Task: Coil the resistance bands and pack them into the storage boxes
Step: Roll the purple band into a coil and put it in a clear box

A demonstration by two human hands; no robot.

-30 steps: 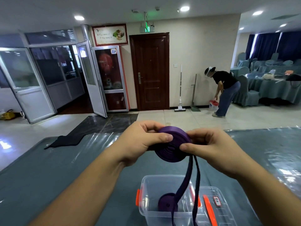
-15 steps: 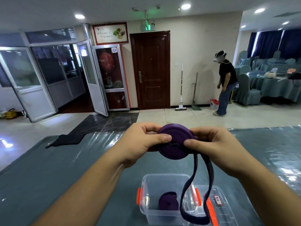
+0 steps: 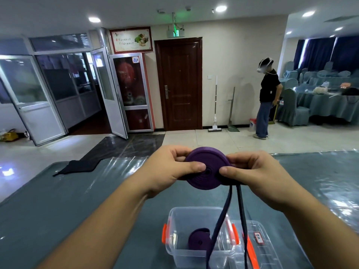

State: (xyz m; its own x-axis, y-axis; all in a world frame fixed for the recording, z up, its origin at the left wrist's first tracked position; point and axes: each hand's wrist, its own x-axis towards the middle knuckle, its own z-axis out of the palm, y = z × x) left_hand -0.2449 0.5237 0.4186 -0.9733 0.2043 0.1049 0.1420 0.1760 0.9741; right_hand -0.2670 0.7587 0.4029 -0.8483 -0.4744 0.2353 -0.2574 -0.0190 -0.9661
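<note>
A purple resistance band (image 3: 206, 171), mostly wound into a flat coil, is held up above the table between both hands. My left hand (image 3: 171, 171) pinches the coil's left side, thumb on its face. My right hand (image 3: 258, 173) pinches the right side, where the loose tail leaves. That tail (image 3: 225, 210) hangs down as two strands past the frame's bottom edge. Below stands a clear storage box (image 3: 174, 230) with orange clips, and a second coiled purple band (image 3: 199, 240) lies inside it.
The box's clear lid (image 3: 260, 247) with an orange clip lies beside it on the right. The table (image 3: 77, 200) has a grey-blue cloth under clear plastic; a dark cloth (image 3: 77, 166) lies at its far left edge. A person (image 3: 267, 98) stands far off by other tables.
The coil has grown by another turn and the hanging tail has drawn in from a wide loop to two close strands. The distant person has straightened up and turned.
</note>
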